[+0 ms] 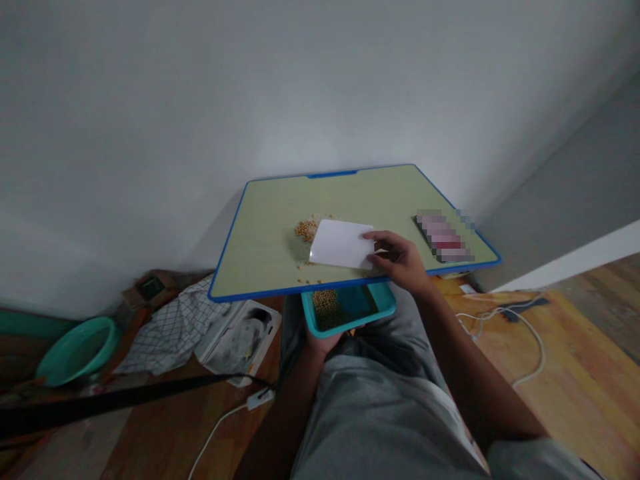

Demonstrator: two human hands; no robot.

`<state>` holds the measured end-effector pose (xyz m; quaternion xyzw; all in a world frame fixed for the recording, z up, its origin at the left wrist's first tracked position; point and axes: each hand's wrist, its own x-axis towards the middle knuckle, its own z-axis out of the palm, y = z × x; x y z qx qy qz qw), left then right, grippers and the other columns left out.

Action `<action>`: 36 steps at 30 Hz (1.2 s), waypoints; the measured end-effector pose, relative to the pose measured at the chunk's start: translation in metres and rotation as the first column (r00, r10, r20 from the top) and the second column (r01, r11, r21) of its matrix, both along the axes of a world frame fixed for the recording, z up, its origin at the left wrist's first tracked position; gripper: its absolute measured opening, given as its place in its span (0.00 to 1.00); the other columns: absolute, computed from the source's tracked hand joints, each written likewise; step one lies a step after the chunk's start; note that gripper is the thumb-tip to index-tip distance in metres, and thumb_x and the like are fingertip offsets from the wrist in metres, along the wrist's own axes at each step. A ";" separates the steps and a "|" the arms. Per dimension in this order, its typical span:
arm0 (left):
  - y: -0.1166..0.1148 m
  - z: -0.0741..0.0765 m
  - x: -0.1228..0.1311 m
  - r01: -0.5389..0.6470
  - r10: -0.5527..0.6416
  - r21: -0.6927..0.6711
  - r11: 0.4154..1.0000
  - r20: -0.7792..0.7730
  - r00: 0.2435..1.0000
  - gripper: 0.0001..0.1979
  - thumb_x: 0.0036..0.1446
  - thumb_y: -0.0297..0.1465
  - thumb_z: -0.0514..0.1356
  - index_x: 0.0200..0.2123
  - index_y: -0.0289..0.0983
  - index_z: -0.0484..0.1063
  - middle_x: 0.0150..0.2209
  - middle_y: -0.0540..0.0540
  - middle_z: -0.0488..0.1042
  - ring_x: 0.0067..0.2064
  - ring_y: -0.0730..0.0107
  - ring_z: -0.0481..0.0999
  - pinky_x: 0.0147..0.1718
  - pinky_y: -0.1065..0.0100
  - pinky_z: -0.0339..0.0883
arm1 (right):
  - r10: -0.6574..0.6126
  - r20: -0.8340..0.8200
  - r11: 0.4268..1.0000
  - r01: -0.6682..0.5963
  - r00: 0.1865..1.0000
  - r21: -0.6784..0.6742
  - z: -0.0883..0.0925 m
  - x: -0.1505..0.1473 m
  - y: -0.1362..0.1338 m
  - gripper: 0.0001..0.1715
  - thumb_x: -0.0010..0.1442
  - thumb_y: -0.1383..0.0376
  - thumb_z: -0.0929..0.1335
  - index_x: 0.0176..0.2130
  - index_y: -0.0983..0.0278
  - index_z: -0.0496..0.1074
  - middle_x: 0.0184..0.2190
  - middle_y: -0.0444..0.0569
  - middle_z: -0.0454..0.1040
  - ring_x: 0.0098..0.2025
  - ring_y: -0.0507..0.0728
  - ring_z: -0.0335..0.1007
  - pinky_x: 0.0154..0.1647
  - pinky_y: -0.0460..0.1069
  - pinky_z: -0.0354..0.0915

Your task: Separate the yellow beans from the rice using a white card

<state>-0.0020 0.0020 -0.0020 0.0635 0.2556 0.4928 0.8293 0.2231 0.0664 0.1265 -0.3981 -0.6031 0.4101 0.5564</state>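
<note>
At the left, a turquoise basin (104,327) is sitting near an open cardboard box (150,287). To its right, a checked cloth (175,327) is lying crumpled beside an open white box (240,340), and a white power strip (260,398) is lying nearer on the wooden floor. Farther right, the blue-edged bench (270,207) is standing by the wall, carrying a small heap of yellow beans (305,230), with a few strays lying toward the near edge. Just below that edge, the left hand (325,341) is supporting a turquoise tray (387,307) from underneath; its fingers are mostly hiding, so I cannot tell whether they are spreading or curling. More yellow beans are filling the tray's left part. Above, a white card (343,243) is slanting beside the heap, its right edge being pinched between the right hand's (397,259) thumb and fingers. At the bench's right, a phone (440,237) is lying, its screen blurred.
</note>
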 end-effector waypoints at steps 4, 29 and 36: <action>0.000 0.008 0.001 -0.063 0.061 -0.065 0.996 -0.037 0.997 0.35 0.77 0.49 0.43 0.78 0.44 0.64 0.79 0.35 0.61 0.77 0.34 0.64 0.72 0.19 0.54 | 0.016 0.020 1.000 -0.016 1.000 -0.008 0.000 -0.001 0.000 0.25 0.53 0.65 0.81 0.52 0.61 0.84 0.48 0.51 0.85 0.37 0.53 0.76 0.41 0.50 0.77; 0.002 0.004 0.002 -0.097 0.096 -0.082 0.992 -0.009 0.995 0.31 0.76 0.49 0.48 0.72 0.45 0.73 0.77 0.41 0.67 0.77 0.41 0.66 0.75 0.27 0.56 | 0.069 0.106 0.998 -0.068 0.992 -0.012 0.005 0.000 -0.002 0.22 0.55 0.64 0.80 0.51 0.62 0.85 0.33 0.45 0.78 0.31 0.51 0.72 0.31 0.46 0.67; 0.002 0.014 0.003 -0.076 0.076 -0.042 0.996 0.000 0.997 0.32 0.77 0.48 0.46 0.70 0.42 0.77 0.77 0.36 0.66 0.76 0.34 0.66 0.71 0.20 0.58 | 0.128 0.096 0.992 -0.129 0.987 0.002 0.008 0.000 -0.004 0.20 0.57 0.64 0.79 0.50 0.62 0.84 0.34 0.46 0.80 0.33 0.52 0.74 0.34 0.48 0.72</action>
